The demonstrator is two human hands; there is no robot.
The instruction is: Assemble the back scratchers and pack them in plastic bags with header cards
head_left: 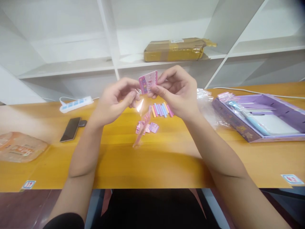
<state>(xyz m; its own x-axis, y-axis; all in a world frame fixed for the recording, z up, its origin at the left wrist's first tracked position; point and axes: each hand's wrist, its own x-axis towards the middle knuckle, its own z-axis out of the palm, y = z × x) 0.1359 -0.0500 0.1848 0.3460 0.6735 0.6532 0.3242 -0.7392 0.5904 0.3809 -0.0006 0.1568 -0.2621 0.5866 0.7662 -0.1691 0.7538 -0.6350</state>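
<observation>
Between the thumb and fingers of my right hand [179, 87] is a small pink printed card [148, 82], held up above the table. My left hand [121, 95] pinches the top of a clear plastic bag [143, 119] with pink print, which hangs down below the fingers. Behind the bag a few small pink and purple cards [153, 128] lie on the table. Farther back is a row of several pastel sticks [162, 110] in yellow, blue, purple and pink, partly covered by my right hand.
On the right an open purple box [252, 139] holds packaged items, beside clear plastic bags [206, 106]. A phone [71, 129], a white power strip [76, 104] and an orange plastic packet [22, 148] lie on the left. A taped parcel [173, 51] rests on the shelf.
</observation>
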